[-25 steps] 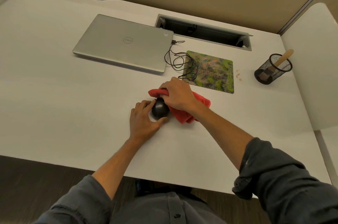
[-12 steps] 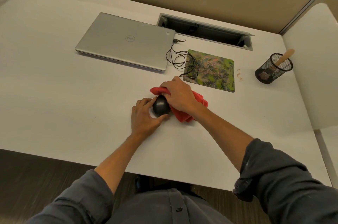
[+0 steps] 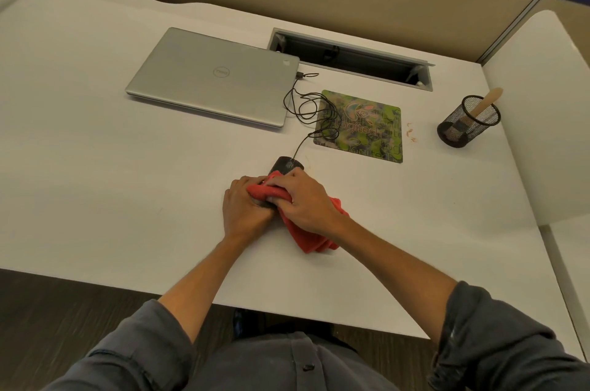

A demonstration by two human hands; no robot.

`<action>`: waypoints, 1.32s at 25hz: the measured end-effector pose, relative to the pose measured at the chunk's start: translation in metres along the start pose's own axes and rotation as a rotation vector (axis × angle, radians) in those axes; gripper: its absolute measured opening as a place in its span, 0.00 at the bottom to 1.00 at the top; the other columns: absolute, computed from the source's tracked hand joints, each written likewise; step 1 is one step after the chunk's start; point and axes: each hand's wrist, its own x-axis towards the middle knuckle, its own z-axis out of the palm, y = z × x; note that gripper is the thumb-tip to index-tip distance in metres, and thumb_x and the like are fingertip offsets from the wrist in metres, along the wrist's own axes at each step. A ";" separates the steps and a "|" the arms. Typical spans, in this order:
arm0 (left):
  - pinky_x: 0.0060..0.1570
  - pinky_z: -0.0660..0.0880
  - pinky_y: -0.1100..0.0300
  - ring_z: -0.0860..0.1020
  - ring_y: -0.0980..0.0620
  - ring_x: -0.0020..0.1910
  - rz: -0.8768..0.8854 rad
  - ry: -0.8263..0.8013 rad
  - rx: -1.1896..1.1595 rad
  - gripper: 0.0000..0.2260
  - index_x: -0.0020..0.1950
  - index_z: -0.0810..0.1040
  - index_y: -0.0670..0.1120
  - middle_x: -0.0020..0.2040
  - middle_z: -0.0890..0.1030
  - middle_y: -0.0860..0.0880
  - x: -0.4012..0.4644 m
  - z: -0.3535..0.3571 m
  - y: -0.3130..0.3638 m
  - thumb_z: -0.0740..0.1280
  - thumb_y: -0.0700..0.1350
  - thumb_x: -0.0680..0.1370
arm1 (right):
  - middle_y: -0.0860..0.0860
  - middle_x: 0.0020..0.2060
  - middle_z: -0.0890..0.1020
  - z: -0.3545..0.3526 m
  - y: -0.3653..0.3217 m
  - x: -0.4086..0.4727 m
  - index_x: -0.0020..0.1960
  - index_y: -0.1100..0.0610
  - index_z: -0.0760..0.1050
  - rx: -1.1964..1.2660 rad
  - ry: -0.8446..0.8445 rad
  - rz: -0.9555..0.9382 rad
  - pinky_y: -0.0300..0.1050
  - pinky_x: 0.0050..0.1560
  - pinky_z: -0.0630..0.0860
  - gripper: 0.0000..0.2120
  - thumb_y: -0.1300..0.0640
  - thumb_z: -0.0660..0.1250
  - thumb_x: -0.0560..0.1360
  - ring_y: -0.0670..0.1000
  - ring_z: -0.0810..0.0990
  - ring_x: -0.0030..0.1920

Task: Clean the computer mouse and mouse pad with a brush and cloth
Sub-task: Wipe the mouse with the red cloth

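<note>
A black wired mouse (image 3: 284,165) lies on the white desk, its front end showing beyond my fingers. My left hand (image 3: 244,210) grips its near left side. My right hand (image 3: 301,199) presses a red cloth (image 3: 306,229) over the mouse's back; the cloth trails toward me under my wrist. The green patterned mouse pad (image 3: 367,127) lies farther back to the right, with the mouse cable (image 3: 306,103) coiled over its left edge. A brush with a wooden handle (image 3: 487,101) stands in a black mesh cup (image 3: 466,122) at the far right.
A shut silver laptop (image 3: 214,76) lies at the back left, with the cable plugged into its right side. A cable slot (image 3: 349,57) opens in the desk behind the pad. Small reddish crumbs (image 3: 411,132) lie between pad and cup. Partition walls enclose the back and right.
My right hand has slid the cloth toward me over the mouse, uncovering its front end and cable. My left hand has closed in around the mouse's near side.
</note>
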 end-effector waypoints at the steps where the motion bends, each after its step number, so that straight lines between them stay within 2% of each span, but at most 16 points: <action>1: 0.48 0.66 0.60 0.75 0.50 0.49 0.017 -0.006 0.004 0.20 0.53 0.80 0.53 0.46 0.78 0.56 0.000 0.000 -0.001 0.66 0.49 0.61 | 0.45 0.46 0.73 0.000 0.000 -0.004 0.61 0.43 0.75 0.019 -0.021 -0.005 0.41 0.48 0.68 0.13 0.47 0.64 0.77 0.45 0.71 0.48; 3: 0.48 0.66 0.60 0.75 0.51 0.49 0.031 -0.002 0.003 0.20 0.53 0.79 0.52 0.47 0.79 0.54 -0.001 0.001 -0.001 0.67 0.54 0.62 | 0.47 0.46 0.78 -0.005 -0.001 -0.008 0.60 0.44 0.76 0.100 -0.022 0.027 0.44 0.49 0.70 0.13 0.46 0.64 0.76 0.47 0.73 0.47; 5: 0.49 0.66 0.60 0.74 0.52 0.49 0.055 -0.011 0.029 0.25 0.55 0.78 0.52 0.48 0.79 0.53 0.000 0.002 -0.004 0.70 0.63 0.63 | 0.49 0.47 0.81 -0.014 0.003 -0.005 0.60 0.45 0.76 0.163 0.156 0.112 0.46 0.51 0.73 0.13 0.47 0.65 0.76 0.48 0.76 0.48; 7: 0.49 0.66 0.59 0.73 0.53 0.49 0.087 -0.037 0.089 0.34 0.63 0.75 0.50 0.50 0.78 0.52 -0.001 0.004 -0.006 0.71 0.67 0.63 | 0.50 0.53 0.81 -0.021 0.009 -0.003 0.64 0.49 0.75 0.081 0.330 0.170 0.47 0.54 0.74 0.15 0.50 0.64 0.78 0.49 0.75 0.52; 8: 0.49 0.66 0.59 0.72 0.53 0.49 0.104 -0.043 0.115 0.37 0.67 0.72 0.49 0.50 0.77 0.53 -0.002 0.005 -0.006 0.71 0.67 0.64 | 0.51 0.57 0.80 -0.021 0.010 -0.003 0.66 0.51 0.74 0.003 0.341 0.150 0.47 0.55 0.74 0.16 0.51 0.63 0.79 0.51 0.74 0.55; 10: 0.47 0.65 0.58 0.71 0.53 0.49 0.141 -0.041 0.160 0.35 0.68 0.72 0.51 0.49 0.75 0.53 -0.001 0.005 -0.007 0.69 0.67 0.66 | 0.50 0.62 0.77 -0.014 0.010 -0.005 0.67 0.51 0.73 -0.162 0.237 0.038 0.48 0.54 0.76 0.16 0.54 0.61 0.80 0.53 0.72 0.59; 12: 0.47 0.67 0.57 0.72 0.51 0.49 0.166 -0.048 0.180 0.33 0.67 0.74 0.52 0.49 0.75 0.52 -0.001 0.005 -0.008 0.66 0.66 0.66 | 0.50 0.64 0.74 -0.004 0.010 -0.011 0.67 0.49 0.74 -0.293 0.149 -0.055 0.47 0.50 0.76 0.17 0.55 0.62 0.79 0.54 0.71 0.58; 18: 0.49 0.68 0.56 0.73 0.48 0.52 0.179 -0.055 0.224 0.32 0.70 0.72 0.51 0.53 0.77 0.48 0.000 0.007 -0.013 0.70 0.58 0.66 | 0.53 0.65 0.74 0.003 0.022 -0.038 0.67 0.49 0.74 -0.440 0.097 -0.124 0.46 0.44 0.76 0.20 0.59 0.65 0.76 0.56 0.73 0.55; 23: 0.49 0.67 0.57 0.72 0.48 0.52 0.188 -0.060 0.223 0.33 0.70 0.71 0.52 0.53 0.77 0.48 0.000 0.007 -0.014 0.70 0.59 0.67 | 0.52 0.60 0.76 0.000 0.023 -0.043 0.64 0.51 0.76 -0.476 0.061 -0.043 0.45 0.40 0.75 0.18 0.56 0.64 0.75 0.54 0.73 0.54; 27: 0.48 0.65 0.59 0.71 0.52 0.51 0.170 -0.039 0.177 0.34 0.69 0.73 0.54 0.51 0.76 0.51 0.001 0.006 -0.010 0.68 0.67 0.66 | 0.51 0.59 0.77 -0.011 0.024 -0.034 0.62 0.52 0.76 -0.380 0.280 0.067 0.39 0.40 0.70 0.16 0.56 0.63 0.75 0.52 0.73 0.54; 30: 0.49 0.65 0.59 0.72 0.51 0.51 0.170 -0.043 0.170 0.34 0.69 0.73 0.53 0.52 0.77 0.51 0.000 0.006 -0.011 0.69 0.66 0.66 | 0.50 0.61 0.76 -0.008 0.022 -0.020 0.64 0.50 0.75 -0.342 0.195 0.019 0.44 0.44 0.76 0.16 0.57 0.62 0.77 0.53 0.72 0.56; 33: 0.49 0.65 0.59 0.72 0.50 0.52 0.164 -0.054 0.182 0.34 0.69 0.73 0.52 0.52 0.76 0.50 0.002 0.006 -0.011 0.71 0.64 0.65 | 0.49 0.61 0.75 -0.014 0.031 -0.005 0.65 0.50 0.75 -0.320 0.197 0.174 0.48 0.47 0.76 0.16 0.56 0.59 0.79 0.53 0.71 0.57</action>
